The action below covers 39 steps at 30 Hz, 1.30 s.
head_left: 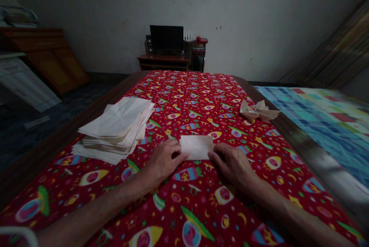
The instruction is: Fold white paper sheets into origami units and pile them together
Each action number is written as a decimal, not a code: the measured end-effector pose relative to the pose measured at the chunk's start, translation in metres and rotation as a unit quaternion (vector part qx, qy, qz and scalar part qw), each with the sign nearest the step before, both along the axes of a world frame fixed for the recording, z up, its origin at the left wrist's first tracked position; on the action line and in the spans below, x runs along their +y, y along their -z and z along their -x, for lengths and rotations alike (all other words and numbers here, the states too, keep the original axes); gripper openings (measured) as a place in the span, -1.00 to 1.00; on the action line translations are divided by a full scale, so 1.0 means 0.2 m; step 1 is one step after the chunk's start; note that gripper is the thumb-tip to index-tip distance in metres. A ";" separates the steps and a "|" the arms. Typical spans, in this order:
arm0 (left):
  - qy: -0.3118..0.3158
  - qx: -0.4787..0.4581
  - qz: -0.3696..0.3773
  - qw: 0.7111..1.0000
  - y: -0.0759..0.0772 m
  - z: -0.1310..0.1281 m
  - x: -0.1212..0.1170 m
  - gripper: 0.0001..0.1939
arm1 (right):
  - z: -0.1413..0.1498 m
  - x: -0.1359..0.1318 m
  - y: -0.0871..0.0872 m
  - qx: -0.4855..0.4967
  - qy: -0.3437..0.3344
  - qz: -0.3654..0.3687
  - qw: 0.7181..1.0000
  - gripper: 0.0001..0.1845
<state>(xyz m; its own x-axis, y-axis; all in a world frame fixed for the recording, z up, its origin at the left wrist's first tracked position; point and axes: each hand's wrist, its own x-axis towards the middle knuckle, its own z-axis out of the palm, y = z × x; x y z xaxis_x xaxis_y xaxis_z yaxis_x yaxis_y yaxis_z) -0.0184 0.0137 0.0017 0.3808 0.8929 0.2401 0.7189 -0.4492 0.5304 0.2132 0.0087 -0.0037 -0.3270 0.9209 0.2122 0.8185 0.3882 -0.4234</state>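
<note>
While paper slip lies on red bedspread, left hand and right hand press its short ends, fingers together, pinch unclear; paper stack beside left hand.

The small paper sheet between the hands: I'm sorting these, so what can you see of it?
The small paper sheet is an off-white, slightly stained rectangle, soft and faintly creased, with its long side running across the view. It lies flat on a red patterned cloth. The left hand touches its left edge and the right hand its right edge.
</note>
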 end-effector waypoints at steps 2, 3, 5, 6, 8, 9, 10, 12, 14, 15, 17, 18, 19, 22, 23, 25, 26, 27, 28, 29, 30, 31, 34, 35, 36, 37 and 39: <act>-0.021 0.014 -0.008 1.000 0.00 -0.01 0.01 -0.68 | 0.01 0.00 -0.01 -0.005 0.000 -0.003 1.000 -0.71; -0.030 0.021 -0.017 0.999 0.01 -0.01 0.01 -0.67 | 0.01 0.00 -0.01 -0.005 0.001 -0.004 1.000 -0.70; -0.043 0.029 -0.036 0.998 0.02 -0.01 0.00 -0.69 | 0.01 -0.01 -0.01 -0.003 0.003 -0.003 1.000 -0.70; -0.046 0.028 -0.043 0.998 0.02 -0.01 0.00 -0.71 | 0.01 -0.01 -0.01 -0.001 0.004 -0.003 1.000 -0.70; -0.043 0.015 -0.050 0.998 0.03 -0.01 -0.01 -0.74 | 0.01 -0.01 -0.01 0.004 0.006 -0.001 1.000 -0.72; -0.041 0.005 -0.051 0.998 0.03 0.00 -0.01 -0.75 | 0.00 -0.01 -0.01 0.011 0.007 0.001 1.000 -0.73; -0.041 -0.004 -0.054 0.998 0.02 0.00 0.00 -0.76 | 0.00 0.00 -0.01 0.023 0.009 0.005 1.000 -0.75; -0.040 -0.012 -0.080 0.996 0.02 0.01 0.02 -0.79 | 0.00 0.01 -0.01 0.058 0.019 0.005 0.998 -0.78; -0.035 -0.007 -0.137 0.990 0.00 0.02 0.05 -0.84 | 0.00 0.02 0.00 0.099 0.027 -0.024 0.994 -0.84; -0.030 -0.002 -0.170 0.985 -0.01 0.02 0.06 -0.86 | 0.00 0.03 0.00 0.110 0.023 -0.053 0.992 -0.86; -0.016 0.009 -0.230 0.973 -0.02 0.03 0.07 -0.89 | -0.01 0.03 0.01 0.106 -0.005 -0.123 0.987 -0.90; -0.005 0.016 -0.252 0.967 -0.02 0.04 0.07 -0.89 | -0.02 0.03 0.01 0.095 -0.023 -0.154 0.983 -0.90; 0.009 0.023 -0.269 0.963 -0.03 0.04 0.06 -0.90 | -0.02 0.03 0.00 0.080 -0.040 -0.180 0.980 -0.90; 0.049 0.023 -0.306 0.950 -0.07 0.07 0.00 -0.87 | -0.04 0.00 -0.03 0.055 -0.088 -0.243 0.965 -0.88; 0.051 0.012 -0.320 0.946 -0.09 0.08 -0.02 -0.86 | -0.04 -0.01 -0.05 0.052 -0.104 -0.262 0.958 -0.88; 0.041 -0.011 -0.349 0.936 -0.14 0.09 -0.05 -0.88 | -0.04 -0.03 -0.10 0.055 -0.128 -0.295 0.945 -0.90; 0.032 -0.013 -0.356 0.934 -0.17 0.09 -0.06 -0.89 | -0.05 -0.04 -0.13 0.051 -0.126 -0.298 0.945 -0.90; 0.029 -0.013 -0.367 0.930 -0.19 0.10 -0.06 -0.89 | -0.05 -0.05 -0.15 0.047 -0.118 -0.310 0.942 -0.90; 0.031 -0.011 -0.376 0.926 -0.20 0.10 -0.06 -0.89 | -0.05 -0.05 -0.17 0.037 -0.113 -0.322 0.939 -0.90; 0.031 -0.008 -0.384 0.923 -0.21 0.10 -0.05 -0.88 | -0.05 -0.05 -0.18 0.020 -0.115 -0.333 0.936 -0.90; 0.032 -0.004 -0.392 0.920 -0.22 0.10 -0.05 -0.88 | -0.06 -0.05 -0.19 0.000 -0.117 -0.347 0.930 -0.89; 0.031 -0.001 -0.399 0.916 -0.22 0.10 -0.04 -0.87 | -0.06 -0.05 -0.20 -0.023 -0.122 -0.362 0.924 -0.89; 0.021 0.004 -0.418 0.908 -0.21 0.08 -0.04 -0.85 | -0.08 -0.06 -0.21 -0.080 -0.129 -0.409 0.900 -0.88; 0.017 0.001 -0.420 0.907 -0.20 0.07 -0.04 -0.85 | -0.09 -0.06 -0.21 -0.090 -0.130 -0.421 0.893 -0.87; 0.015 0.000 -0.416 0.909 -0.19 0.07 -0.04 -0.85 | -0.10 -0.06 -0.21 -0.100 -0.133 -0.425 0.890 -0.86; 0.015 0.002 -0.406 0.914 -0.17 0.07 -0.04 -0.84 | -0.10 -0.07 -0.20 -0.108 -0.137 -0.416 0.892 -0.85; 0.029 0.023 -0.366 0.930 -0.13 0.06 -0.05 -0.83 | -0.12 -0.07 -0.17 -0.126 -0.156 -0.361 0.911 -0.82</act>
